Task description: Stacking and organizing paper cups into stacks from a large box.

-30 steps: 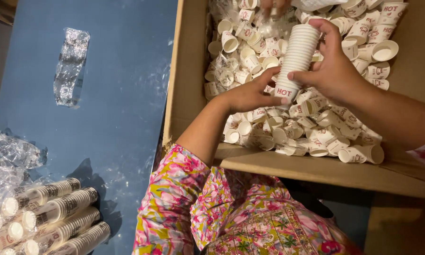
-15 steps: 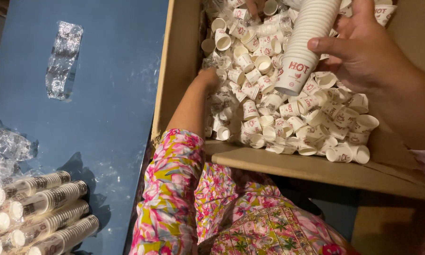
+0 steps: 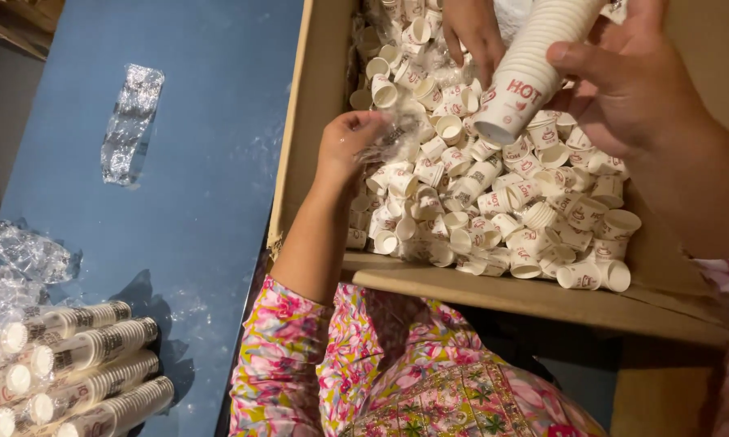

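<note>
— Two hands at work in the box point(image 3: 316, 121): what changed?

— The right hand point(image 3: 623, 89), wrapped round the stack point(image 3: 534, 57), has lifted it higher over the loose cups point(image 3: 502, 202).

— And the left hand point(image 3: 344, 146)?

— It came up out of the cups, fingers pinching what looks like clear wrap point(image 3: 393, 137), perhaps a cup too.

Stack of cups point(image 3: 534, 61) in the right hand point(image 3: 631, 89): matt white paper, red print. Loose cups point(image 3: 502, 202): same paper. Box point(image 3: 494, 295): plain brown corrugated cardboard, matt, rough cut edges. Left hand point(image 3: 344, 146) pinches thin clear plastic film point(image 3: 397, 133), crinkly and glossy. Table point(image 3: 210, 146): smooth blue, slight sheen. Wrapped sleeves point(image 3: 81, 380) at its near left corner: glossy clear plastic wrap.
</note>
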